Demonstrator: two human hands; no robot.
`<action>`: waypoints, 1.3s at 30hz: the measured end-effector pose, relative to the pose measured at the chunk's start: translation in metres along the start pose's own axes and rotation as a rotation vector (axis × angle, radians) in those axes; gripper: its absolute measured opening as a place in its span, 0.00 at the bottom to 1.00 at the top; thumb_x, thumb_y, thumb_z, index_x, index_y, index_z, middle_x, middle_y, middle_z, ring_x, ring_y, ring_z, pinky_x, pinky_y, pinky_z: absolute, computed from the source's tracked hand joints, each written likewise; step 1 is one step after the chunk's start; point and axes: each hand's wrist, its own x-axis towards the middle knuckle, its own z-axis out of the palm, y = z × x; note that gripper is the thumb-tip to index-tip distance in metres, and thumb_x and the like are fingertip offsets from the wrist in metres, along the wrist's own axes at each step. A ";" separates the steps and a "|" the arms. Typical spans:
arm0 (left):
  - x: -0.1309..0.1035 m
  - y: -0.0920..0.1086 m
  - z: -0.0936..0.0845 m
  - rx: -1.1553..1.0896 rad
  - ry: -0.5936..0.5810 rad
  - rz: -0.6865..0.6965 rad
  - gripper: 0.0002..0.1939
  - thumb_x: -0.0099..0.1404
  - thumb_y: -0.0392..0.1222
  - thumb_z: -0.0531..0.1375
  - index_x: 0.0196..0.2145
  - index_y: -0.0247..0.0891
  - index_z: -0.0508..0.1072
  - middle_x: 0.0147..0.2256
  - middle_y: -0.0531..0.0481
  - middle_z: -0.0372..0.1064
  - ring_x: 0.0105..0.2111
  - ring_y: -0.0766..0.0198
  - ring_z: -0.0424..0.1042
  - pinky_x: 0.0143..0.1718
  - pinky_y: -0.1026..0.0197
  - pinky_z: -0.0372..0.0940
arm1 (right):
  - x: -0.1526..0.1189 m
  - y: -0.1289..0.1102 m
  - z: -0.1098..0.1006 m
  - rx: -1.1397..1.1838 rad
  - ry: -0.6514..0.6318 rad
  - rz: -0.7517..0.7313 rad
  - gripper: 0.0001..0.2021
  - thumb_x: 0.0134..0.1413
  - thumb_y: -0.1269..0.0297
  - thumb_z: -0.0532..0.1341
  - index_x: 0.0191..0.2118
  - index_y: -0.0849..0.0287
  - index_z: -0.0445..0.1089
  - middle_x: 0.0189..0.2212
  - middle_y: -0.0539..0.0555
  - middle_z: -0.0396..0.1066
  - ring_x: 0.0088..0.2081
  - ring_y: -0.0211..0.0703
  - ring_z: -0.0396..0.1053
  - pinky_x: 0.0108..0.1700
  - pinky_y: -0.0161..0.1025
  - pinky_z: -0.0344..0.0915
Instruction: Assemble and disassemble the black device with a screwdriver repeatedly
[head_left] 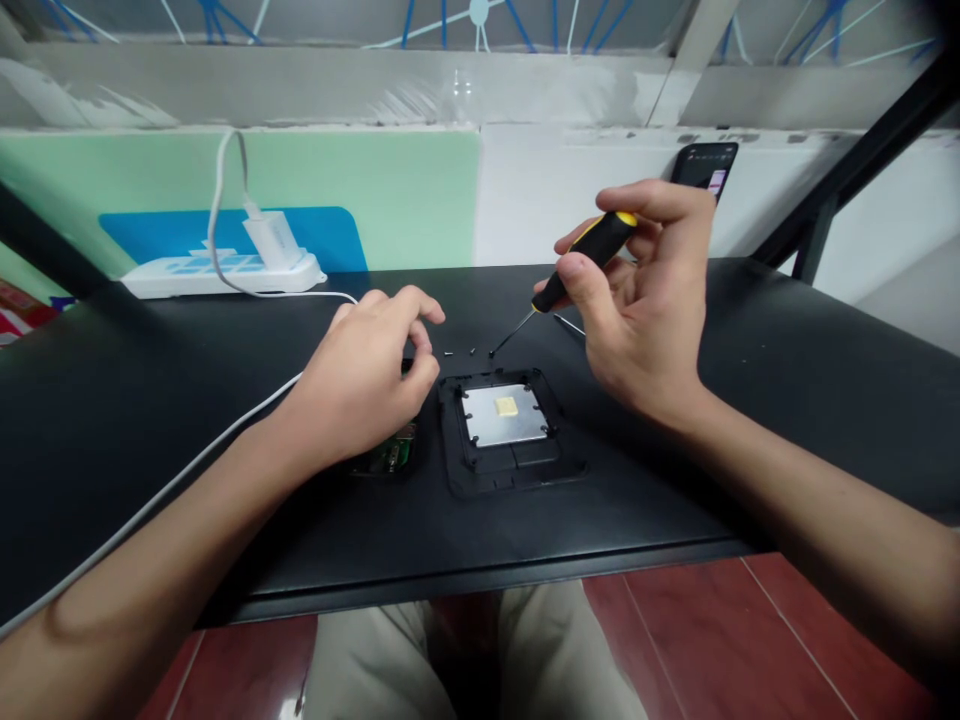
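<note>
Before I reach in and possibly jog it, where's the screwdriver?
In the head view, the screwdriver is right of centre, in the right hand, its tip just beyond the far edge of the black cover.

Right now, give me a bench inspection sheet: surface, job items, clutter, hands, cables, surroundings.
Surface: black tabletop.
Job items: black plastic cover with metal plate and yellow pad; green circuit board, partly hidden; small screws beyond cover.
Clutter: thin metal rod, partly hidden; upright smartphone.
Hands: right hand grips black-and-yellow screwdriver, tip down near screws; left hand above circuit board, nothing seen in its grasp.
Cables: white cable from charger on power strip, across tabletop.
Surroundings: green-and-white wall, red tiled floor.
</note>
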 end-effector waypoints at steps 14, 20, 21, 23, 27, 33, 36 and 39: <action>-0.002 -0.001 0.005 -0.057 -0.076 0.171 0.16 0.65 0.40 0.53 0.49 0.38 0.71 0.41 0.47 0.75 0.43 0.53 0.71 0.45 0.51 0.64 | 0.001 -0.002 0.000 0.020 0.007 0.002 0.17 0.62 0.58 0.65 0.53 0.45 0.61 0.43 0.49 0.69 0.34 0.35 0.74 0.36 0.37 0.80; -0.001 -0.003 0.006 -0.038 -0.086 0.200 0.14 0.65 0.39 0.52 0.47 0.39 0.71 0.42 0.46 0.75 0.42 0.53 0.70 0.45 0.51 0.64 | 0.003 -0.008 -0.001 0.030 0.102 0.010 0.15 0.63 0.55 0.63 0.52 0.44 0.62 0.44 0.52 0.67 0.43 0.39 0.72 0.37 0.37 0.80; -0.001 -0.003 0.006 -0.035 -0.093 0.198 0.14 0.65 0.39 0.52 0.47 0.39 0.71 0.42 0.46 0.75 0.43 0.53 0.70 0.45 0.50 0.64 | 0.004 -0.008 -0.002 0.034 0.112 0.013 0.15 0.63 0.55 0.63 0.53 0.45 0.62 0.44 0.52 0.67 0.44 0.39 0.72 0.36 0.37 0.80; -0.002 -0.003 0.005 -0.036 -0.115 0.192 0.14 0.66 0.40 0.52 0.47 0.39 0.71 0.44 0.46 0.74 0.45 0.52 0.70 0.48 0.49 0.63 | 0.004 -0.008 -0.002 0.052 0.116 0.059 0.15 0.64 0.55 0.62 0.53 0.47 0.62 0.41 0.51 0.67 0.42 0.39 0.74 0.33 0.36 0.79; -0.008 0.002 -0.001 -0.078 -0.231 0.200 0.22 0.67 0.47 0.54 0.56 0.36 0.67 0.53 0.41 0.67 0.52 0.48 0.66 0.54 0.45 0.61 | 0.002 -0.012 0.000 0.094 0.088 0.266 0.14 0.64 0.55 0.62 0.52 0.49 0.63 0.40 0.50 0.69 0.30 0.36 0.76 0.28 0.35 0.76; -0.014 0.007 -0.006 -0.105 -0.424 0.233 0.43 0.59 0.68 0.64 0.61 0.39 0.62 0.58 0.40 0.61 0.58 0.42 0.61 0.60 0.44 0.55 | -0.001 -0.012 0.005 0.151 0.046 0.434 0.15 0.63 0.53 0.62 0.52 0.47 0.64 0.42 0.51 0.70 0.28 0.36 0.76 0.30 0.37 0.78; -0.015 0.005 -0.003 -0.101 -0.425 0.254 0.47 0.54 0.69 0.68 0.61 0.40 0.61 0.58 0.41 0.62 0.59 0.41 0.60 0.62 0.44 0.52 | -0.002 -0.012 0.007 0.164 0.022 0.447 0.15 0.63 0.52 0.62 0.52 0.46 0.64 0.43 0.51 0.70 0.29 0.36 0.76 0.30 0.37 0.78; -0.015 0.004 -0.001 -0.086 -0.418 0.265 0.48 0.53 0.68 0.69 0.61 0.39 0.61 0.57 0.41 0.63 0.59 0.41 0.60 0.62 0.44 0.51 | -0.003 -0.012 0.009 0.159 0.010 0.451 0.15 0.63 0.54 0.63 0.52 0.46 0.63 0.44 0.50 0.69 0.30 0.33 0.75 0.30 0.35 0.77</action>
